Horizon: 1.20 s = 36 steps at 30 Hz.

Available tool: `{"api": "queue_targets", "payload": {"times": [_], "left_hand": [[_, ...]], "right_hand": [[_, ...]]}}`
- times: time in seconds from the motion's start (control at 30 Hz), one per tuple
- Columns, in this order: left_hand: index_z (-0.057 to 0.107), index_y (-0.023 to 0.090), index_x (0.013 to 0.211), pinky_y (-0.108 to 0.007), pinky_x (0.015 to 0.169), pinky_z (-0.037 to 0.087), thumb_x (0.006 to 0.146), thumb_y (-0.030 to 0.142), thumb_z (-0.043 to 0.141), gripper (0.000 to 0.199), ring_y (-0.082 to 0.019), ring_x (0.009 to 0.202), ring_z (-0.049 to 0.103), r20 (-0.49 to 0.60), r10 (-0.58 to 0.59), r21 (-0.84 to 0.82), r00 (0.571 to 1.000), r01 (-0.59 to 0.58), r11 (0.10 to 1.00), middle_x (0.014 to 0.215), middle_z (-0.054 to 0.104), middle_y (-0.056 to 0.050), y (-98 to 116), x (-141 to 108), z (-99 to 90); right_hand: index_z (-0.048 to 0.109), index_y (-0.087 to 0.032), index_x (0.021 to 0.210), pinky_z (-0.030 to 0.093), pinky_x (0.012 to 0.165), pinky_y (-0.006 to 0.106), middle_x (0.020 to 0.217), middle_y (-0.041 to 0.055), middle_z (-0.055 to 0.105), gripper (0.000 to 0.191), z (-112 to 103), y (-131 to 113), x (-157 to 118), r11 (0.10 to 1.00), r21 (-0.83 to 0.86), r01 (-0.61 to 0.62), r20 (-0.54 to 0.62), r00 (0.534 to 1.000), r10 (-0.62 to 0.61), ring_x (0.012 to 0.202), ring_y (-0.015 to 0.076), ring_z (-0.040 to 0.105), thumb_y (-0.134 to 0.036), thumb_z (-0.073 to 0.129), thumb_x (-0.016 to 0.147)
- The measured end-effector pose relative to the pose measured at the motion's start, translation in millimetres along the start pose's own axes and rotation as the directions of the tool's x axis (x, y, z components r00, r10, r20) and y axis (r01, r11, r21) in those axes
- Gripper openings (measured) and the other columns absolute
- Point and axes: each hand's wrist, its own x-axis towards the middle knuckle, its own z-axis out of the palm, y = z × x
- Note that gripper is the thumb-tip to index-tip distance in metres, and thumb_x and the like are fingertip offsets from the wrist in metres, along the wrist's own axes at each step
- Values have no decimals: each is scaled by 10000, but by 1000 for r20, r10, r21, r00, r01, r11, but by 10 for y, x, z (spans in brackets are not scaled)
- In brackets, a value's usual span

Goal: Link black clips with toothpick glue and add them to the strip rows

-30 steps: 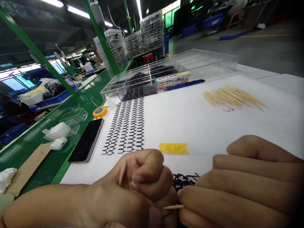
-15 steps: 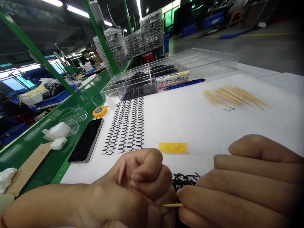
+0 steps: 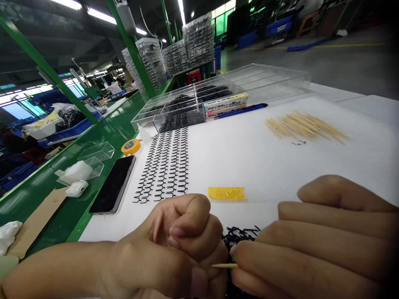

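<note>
- My right grip [image 3: 311,245] is closed, pinching a wooden toothpick [image 3: 224,265] between thumb and fingertips, its point aimed left at my other hand.
- My left grip [image 3: 156,257] is clenched into a fist, fingers curled in. I cannot tell whether it holds anything, because the fingers hide whatever might be there.
- A tangled clump of black forked clips [image 3: 240,236] sits just below the yellow tape strip [image 3: 226,193], between my hands and partly hidden by my right fingers.
- The step in hand looks like fine work with the toothpick's point at my left fingertips, close to that clump. The next move seems to call for a steady, precise pinch.
- Neat rows of black forked clips [image 3: 163,166] lie on the white tabletop [image 3: 249,166], left of the yellow tape strip.
- A loose pile of toothpicks [image 3: 304,126] lies beyond the yellow tape strip, to the right.
- A clear plastic tray of black clips [image 3: 179,110] stands farther beyond it, with a blue pen [image 3: 243,111] to its right.
- A black phone [image 3: 112,185] lies well left of the yellow tape strip, beside an orange-and-blue tape roll [image 3: 131,146].
</note>
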Motion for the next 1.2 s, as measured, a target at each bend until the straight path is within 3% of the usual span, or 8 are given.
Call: {"api": "queue_targets", "payload": {"times": [0.23,0.43,0.7,0.97,1.2], "left_hand": [[198,171,549,-241,475,142,595,46,680,499,-78,446,158,40,19,-11,999,-18,1000,502,209,70,-40,8,-32],[174,161,525,-264,472,118,592,93,711,546,-87,437,146,-31,-32,46,999,33,998,477,176,64,3,29,19],[185,165,533,-264,480,138,604,83,699,525,-80,434,157,-29,-27,52,999,28,998,477,191,70,-1,18,23],[169,161,526,-286,496,104,604,82,703,546,-78,440,149,-36,-50,55,998,52,997,478,186,71,-3,12,35],[212,170,546,-238,461,151,609,27,667,482,-70,431,162,53,30,-21,998,-29,999,495,215,74,-33,8,-27]], "right_hand": [[656,-192,653,272,530,308,584,-108,581,153,-19,-16,17,1000,-21,12,6,1000,-12,444,32,416,-250,738,769],[652,-193,642,260,520,312,568,-103,565,182,-5,-33,14,1000,-13,0,-6,1000,0,442,39,407,-266,712,797],[648,-196,637,250,518,316,571,-98,568,186,16,-36,17,1000,-10,9,-23,1000,-9,443,43,406,-268,713,796],[645,-191,663,242,533,313,580,-76,543,288,-18,-26,17,999,36,22,27,999,-23,472,59,407,-238,533,924],[647,-198,722,217,556,319,598,-94,575,231,-15,37,-16,989,144,-34,42,999,29,469,60,438,-250,544,922]]}}
